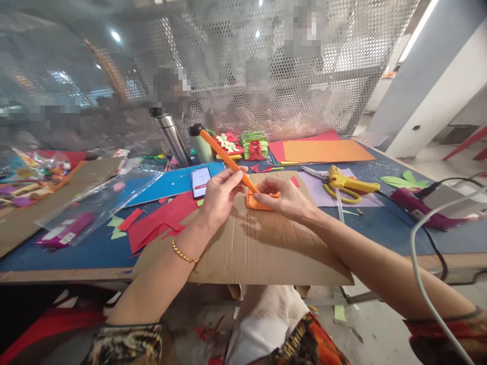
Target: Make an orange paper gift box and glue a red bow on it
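Observation:
My left hand pinches a long, narrow orange paper strip that slants up to the left. The strip's lower end meets a folded orange paper piece just above a sheet of brown cardboard. My right hand has its fingers closed on that folded piece from the right and hides part of it. Whether strip and folded piece are joined, I cannot tell. A phone with a lit screen lies left of my left hand.
Right of the cardboard lie a yellow glue gun and scissors. Orange sheets and a green-and-red paper box sit behind. Red paper and a steel flask are leftward. A white cable hangs at right.

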The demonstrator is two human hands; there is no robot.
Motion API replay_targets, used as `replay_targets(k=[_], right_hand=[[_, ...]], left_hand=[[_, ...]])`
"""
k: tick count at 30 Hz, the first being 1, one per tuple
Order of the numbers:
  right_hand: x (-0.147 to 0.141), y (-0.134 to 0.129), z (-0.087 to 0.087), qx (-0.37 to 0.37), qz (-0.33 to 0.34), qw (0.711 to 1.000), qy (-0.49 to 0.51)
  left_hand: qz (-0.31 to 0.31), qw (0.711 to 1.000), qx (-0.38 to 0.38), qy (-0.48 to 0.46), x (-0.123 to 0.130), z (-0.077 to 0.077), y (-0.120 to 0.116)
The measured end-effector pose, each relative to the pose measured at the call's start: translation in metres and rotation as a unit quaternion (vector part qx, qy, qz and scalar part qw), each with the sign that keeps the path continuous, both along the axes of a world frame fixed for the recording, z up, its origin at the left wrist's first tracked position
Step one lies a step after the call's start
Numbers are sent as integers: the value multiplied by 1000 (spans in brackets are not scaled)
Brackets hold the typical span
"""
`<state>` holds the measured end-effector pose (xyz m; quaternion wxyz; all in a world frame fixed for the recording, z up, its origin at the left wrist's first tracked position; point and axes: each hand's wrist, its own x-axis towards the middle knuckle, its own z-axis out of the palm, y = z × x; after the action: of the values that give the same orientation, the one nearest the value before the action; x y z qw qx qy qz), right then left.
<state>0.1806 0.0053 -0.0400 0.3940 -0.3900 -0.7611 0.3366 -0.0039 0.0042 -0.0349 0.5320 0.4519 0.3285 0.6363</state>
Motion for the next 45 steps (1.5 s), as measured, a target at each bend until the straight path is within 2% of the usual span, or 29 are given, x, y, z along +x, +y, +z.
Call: replay_targets(k=[7,16,25,29,36,45], right_hand=[[-4,-1,-4,-4,-13,1000,21],[-3,-6,-1,-10,-30,999,36],[-5,-9,-1,-33,-14,999,25],[-3,-8,0,-46,12,998,33],[-2,-6,-4,-66,16,996,48],[-3,-8,-3,-52,25,998,9]], left_hand=[[-24,1000,-12,4,2,-3,-1],[-78,994,-20,71,1,-5,-3],[-31,989,4,143,2,-7,-3],[-46,988,2,151,6,-7,-5],[-71,988,-23,132,4,-8,-5],[-18,989,-4,146,1,-9,-2]])
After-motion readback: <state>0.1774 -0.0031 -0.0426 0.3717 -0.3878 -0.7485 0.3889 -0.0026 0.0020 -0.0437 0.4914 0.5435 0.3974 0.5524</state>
